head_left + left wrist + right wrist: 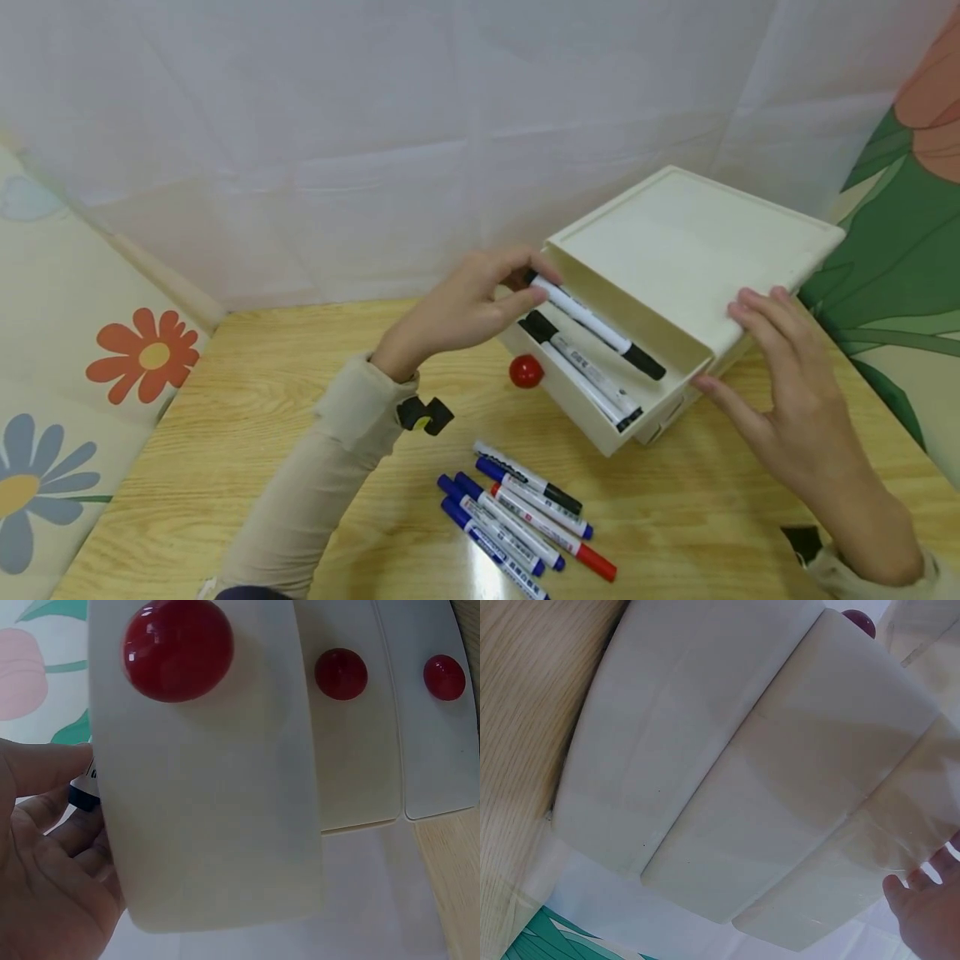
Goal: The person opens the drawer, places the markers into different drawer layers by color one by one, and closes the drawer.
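Note:
My left hand (pixel 457 304) pinches a white marker (pixel 583 315) with black ends between thumb and fingers, over the pulled-out top drawer (pixel 570 408) of a cream drawer cabinet (pixel 697 250). Several black-and-white markers (pixel 588 371) lie along the inside of that drawer's front. In the left wrist view, the drawer front hides most of the held marker; one dark end (pixel 84 796) shows beside the fingers. My right hand (pixel 802 400) touches the cabinet's right side, its fingers on the top edge and its thumb near the drawer's corner.
Several markers (pixel 525 517) with blue, red and black caps lie on the wooden table (pixel 210 467) before the cabinet. Red round knobs (pixel 341 673) stick out from the drawer fronts. A white cloth (pixel 337 167) hangs behind; flower-patterned panels (pixel 60 333) flank the table.

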`<state>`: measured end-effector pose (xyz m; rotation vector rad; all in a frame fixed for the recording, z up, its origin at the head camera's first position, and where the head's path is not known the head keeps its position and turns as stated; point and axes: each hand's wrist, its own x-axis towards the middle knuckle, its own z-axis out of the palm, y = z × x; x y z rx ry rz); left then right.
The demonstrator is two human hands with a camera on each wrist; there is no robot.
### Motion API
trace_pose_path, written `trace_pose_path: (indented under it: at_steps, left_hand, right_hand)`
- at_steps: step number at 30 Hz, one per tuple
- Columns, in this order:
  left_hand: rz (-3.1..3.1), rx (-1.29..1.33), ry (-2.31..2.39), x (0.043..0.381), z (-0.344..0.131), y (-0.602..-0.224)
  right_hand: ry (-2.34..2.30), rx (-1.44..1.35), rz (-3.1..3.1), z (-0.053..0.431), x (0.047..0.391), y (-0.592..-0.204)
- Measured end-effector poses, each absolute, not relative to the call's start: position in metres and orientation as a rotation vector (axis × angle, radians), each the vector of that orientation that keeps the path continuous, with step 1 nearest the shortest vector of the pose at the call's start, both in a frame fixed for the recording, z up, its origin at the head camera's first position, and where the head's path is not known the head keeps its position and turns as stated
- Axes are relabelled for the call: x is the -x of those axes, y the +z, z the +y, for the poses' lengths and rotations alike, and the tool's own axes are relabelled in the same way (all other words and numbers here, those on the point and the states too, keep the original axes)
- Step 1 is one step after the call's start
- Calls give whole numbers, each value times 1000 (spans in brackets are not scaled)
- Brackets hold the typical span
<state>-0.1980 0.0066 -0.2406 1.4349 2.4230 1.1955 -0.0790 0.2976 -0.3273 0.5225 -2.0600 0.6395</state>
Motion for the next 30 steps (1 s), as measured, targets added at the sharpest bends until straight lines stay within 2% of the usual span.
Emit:
trace_pose_path:
  at_steps: [30]
  left_hand:
    - [2511, -1339, 732, 207, 32, -235]
  right_hand:
    - [628, -515, -2087, 300, 77, -326]
